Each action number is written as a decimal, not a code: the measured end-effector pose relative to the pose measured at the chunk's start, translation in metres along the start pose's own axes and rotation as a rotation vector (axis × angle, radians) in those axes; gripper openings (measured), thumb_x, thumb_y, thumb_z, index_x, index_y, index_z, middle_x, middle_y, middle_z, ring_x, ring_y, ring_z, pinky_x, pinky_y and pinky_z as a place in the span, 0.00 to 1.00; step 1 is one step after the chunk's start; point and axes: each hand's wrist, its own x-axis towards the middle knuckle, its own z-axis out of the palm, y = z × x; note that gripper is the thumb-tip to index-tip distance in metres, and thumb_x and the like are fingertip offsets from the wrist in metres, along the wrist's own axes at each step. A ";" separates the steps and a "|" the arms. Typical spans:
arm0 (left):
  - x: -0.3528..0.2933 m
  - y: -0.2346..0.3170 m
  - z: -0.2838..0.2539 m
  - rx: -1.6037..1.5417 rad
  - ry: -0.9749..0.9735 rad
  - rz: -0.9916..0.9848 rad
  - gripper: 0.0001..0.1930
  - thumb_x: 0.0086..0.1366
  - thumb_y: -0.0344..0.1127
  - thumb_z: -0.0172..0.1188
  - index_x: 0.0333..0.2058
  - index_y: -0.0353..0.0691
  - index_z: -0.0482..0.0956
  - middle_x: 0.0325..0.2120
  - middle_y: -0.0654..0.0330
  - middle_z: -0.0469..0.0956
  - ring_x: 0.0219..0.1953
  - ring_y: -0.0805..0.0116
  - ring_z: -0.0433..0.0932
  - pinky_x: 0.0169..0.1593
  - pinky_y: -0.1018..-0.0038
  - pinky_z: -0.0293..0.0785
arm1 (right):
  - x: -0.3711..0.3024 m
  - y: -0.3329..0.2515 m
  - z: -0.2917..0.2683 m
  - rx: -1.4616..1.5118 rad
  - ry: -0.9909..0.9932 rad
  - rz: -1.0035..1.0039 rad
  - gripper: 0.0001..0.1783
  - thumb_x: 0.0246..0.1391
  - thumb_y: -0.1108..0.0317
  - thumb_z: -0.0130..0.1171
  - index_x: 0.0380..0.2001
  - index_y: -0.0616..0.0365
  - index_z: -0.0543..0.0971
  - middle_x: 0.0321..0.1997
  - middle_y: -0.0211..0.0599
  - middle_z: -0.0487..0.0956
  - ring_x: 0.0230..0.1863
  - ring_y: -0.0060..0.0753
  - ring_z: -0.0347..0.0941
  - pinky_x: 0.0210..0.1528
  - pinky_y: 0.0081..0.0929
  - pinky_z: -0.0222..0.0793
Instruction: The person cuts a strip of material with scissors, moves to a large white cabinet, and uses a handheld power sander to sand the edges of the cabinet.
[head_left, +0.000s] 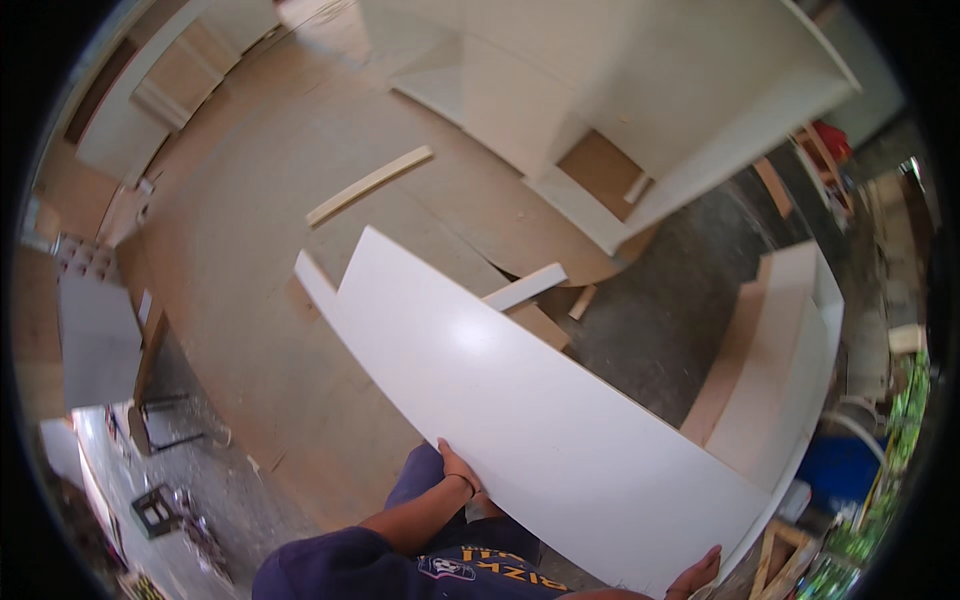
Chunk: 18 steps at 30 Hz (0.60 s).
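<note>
A long white panel (520, 390) with a smooth, glossy face slants across the middle in front of my body. My left hand (460, 468) grips its near long edge; a dark band circles that wrist, and part of the fingers is hidden by the board. Low at the right, my right hand (694, 576) holds the panel's near right end, with only part of the hand showing. Past the panel's far edge, a short white strip (527, 287) and a brown piece of board (540, 327) lie partly covered.
A wooden strip (369, 186) lies on the dusty floor (250, 250). White cabinet carcasses (480, 70) stand ahead, and another white unit (775, 370) stands at the right. A plastic-covered surface (200, 480) with tools is at the left; a blue bucket (838, 470) sits at the right.
</note>
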 end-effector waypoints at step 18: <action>-0.076 -0.241 -0.106 0.587 0.056 -0.392 0.48 0.50 0.79 0.29 0.62 0.50 0.53 0.62 0.59 0.55 0.63 0.55 0.52 0.63 0.53 0.43 | -0.156 0.237 -0.329 -0.372 0.604 0.086 0.31 0.57 0.44 0.44 0.27 0.70 0.72 0.22 0.49 0.73 0.22 0.42 0.66 0.27 0.38 0.63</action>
